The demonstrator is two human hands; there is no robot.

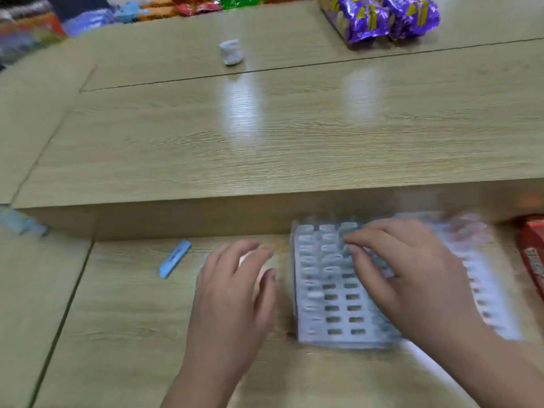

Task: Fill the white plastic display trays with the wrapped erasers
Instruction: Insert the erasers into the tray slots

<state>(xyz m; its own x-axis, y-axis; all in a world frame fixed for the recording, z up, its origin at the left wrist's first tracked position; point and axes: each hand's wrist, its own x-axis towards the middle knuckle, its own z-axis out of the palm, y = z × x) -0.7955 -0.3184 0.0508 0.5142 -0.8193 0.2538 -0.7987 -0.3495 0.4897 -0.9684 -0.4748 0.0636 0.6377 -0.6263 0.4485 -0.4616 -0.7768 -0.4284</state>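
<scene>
Left hand (235, 290) low over the bench (117, 334), palm down, fingers spread and slack, nothing held, just left of the white display tray (332, 313). Right hand (412, 275) reaching in from the right across the same tray, wrist over its near right corner, fingers bent, tips down among the far rows. Something bluish at those tips, but too smeared by motion to tell whether pinched or only touched.

Tray flat on the bench, close under the step to the upper level (265, 136). Grid of small slots: wrapped erasers (306, 251) pale in the far-left ones, the near rows showing wood colour through. Second tray (482, 290) just to the right, partly behind the right forearm, heavily blurred. One blue wrapped eraser (175, 262) lying loose on the bench, well left of the left hand.

Light wood grain throughout, dark seams between panels. Red box (532, 254) at the right edge. On the upper level, a white crumpled lump (231, 52) alone near the middle, purple foil packets (382, 16) at the far right, bright packets (194, 5) along the far edge. Pale blue thing (20, 222) at the left edge, unclear.
</scene>
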